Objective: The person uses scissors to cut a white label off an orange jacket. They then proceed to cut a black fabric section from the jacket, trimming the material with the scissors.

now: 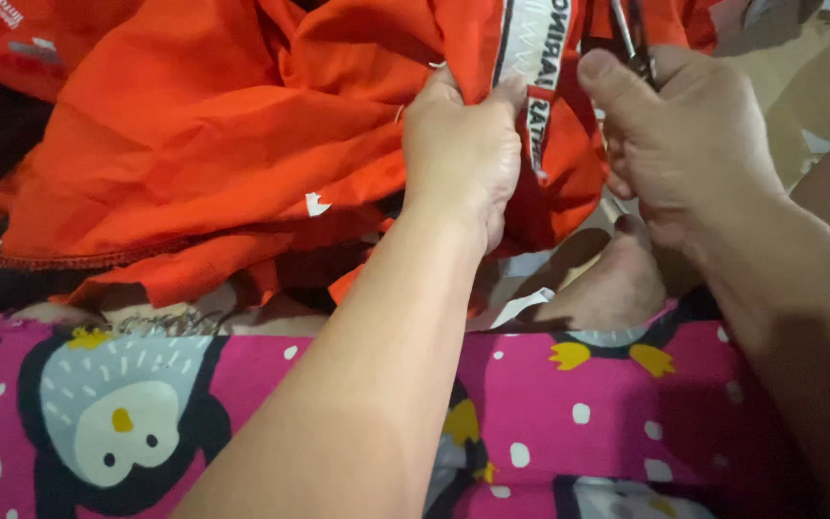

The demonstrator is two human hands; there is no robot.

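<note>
A large orange cloth point(204, 135) lies bunched across the upper left. A white printed band point(535, 43) is sewn down its right side. My left hand point(463, 154) pinches a fold of the orange cloth just beside that band. My right hand point(689, 144) is closed around a small metal tool point(631, 43), likely scissors, whose thin blades point up next to the band. Only part of the tool shows above my thumb.
Pink fabric with penguin figures point(127, 423) covers my lap along the bottom. A bare foot point(607, 288) rests under the cloth near the middle. Small white scraps point(521, 306) lie by it. A tan surface point(790, 67) shows at the upper right.
</note>
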